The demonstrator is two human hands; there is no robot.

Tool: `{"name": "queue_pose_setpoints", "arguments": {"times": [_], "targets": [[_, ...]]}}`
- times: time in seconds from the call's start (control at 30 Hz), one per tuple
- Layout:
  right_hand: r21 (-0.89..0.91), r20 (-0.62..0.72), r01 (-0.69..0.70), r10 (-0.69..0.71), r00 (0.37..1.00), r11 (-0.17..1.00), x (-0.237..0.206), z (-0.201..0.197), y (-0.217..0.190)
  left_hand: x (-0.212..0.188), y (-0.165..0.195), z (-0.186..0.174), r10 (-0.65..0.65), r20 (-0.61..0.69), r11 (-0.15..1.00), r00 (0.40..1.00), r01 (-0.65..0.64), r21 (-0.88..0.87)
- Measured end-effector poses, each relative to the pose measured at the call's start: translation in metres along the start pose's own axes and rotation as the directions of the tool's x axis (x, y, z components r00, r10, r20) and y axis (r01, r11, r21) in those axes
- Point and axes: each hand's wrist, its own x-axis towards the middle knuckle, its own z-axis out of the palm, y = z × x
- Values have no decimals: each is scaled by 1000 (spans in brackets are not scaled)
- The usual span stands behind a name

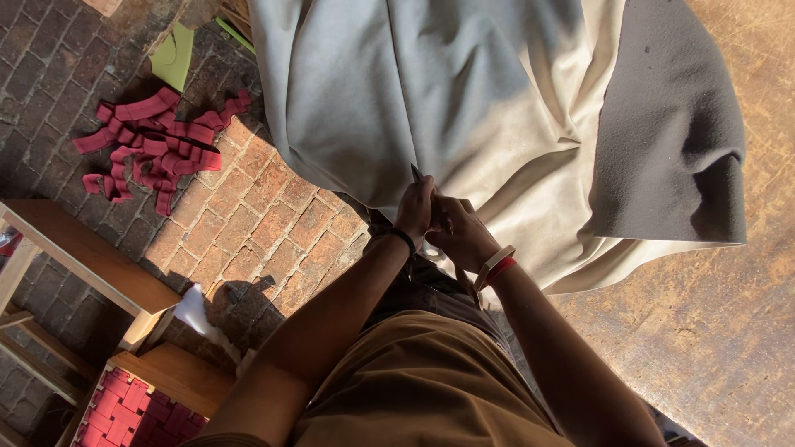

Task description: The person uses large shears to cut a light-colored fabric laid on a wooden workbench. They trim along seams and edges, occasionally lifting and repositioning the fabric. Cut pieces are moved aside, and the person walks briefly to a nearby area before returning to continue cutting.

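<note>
Both my hands meet at the pale fabric's (464, 108) edge. My left hand (416, 211) has its grip closed on a dark pointed tool (416, 174). My right hand (462, 234) pinches the cloth.

packages: none in view | labels: none in view | signs: none in view | screens: none in view

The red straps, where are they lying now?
In the head view the red straps lie in a pile on the brick floor, upper left, left of the pale fabric.
</note>
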Motion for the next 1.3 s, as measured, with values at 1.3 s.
{"name": "queue_pose_setpoints", "arguments": {"times": [1.3], "targets": [[567,389,-556,397,831,608,-116,56,109,-25,0,-43,255,78,509,964,-202,837]]}}
